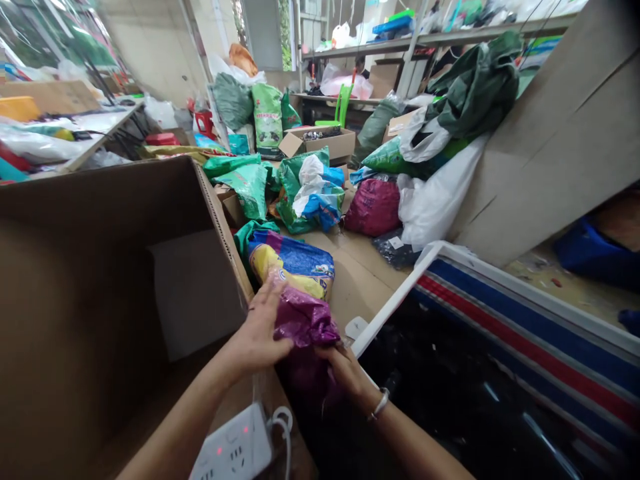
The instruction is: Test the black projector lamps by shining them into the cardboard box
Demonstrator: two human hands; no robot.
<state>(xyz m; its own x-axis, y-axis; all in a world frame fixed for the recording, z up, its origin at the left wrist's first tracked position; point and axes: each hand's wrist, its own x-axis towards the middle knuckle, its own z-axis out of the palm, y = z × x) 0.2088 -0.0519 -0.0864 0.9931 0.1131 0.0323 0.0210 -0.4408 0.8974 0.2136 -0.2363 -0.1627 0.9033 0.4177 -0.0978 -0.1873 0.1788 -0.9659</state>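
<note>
A crumpled purple woven plastic bag is held between my two hands, and its lower part droops into shadow. My left hand grips its upper left side, and the fingers press into the plastic. My right hand pinches the bag's right edge, with a thin silver bangle on that wrist. Just behind the purple bag lies a blue and yellow woven bag. An open cardboard box stands immediately left of my left hand.
A white power strip lies below my forearms. A white-framed dark glass counter with blue and red stripes sits to the right. Several stuffed green, white and magenta bags cover the floor ahead, and a leaning cardboard sheet stands at right.
</note>
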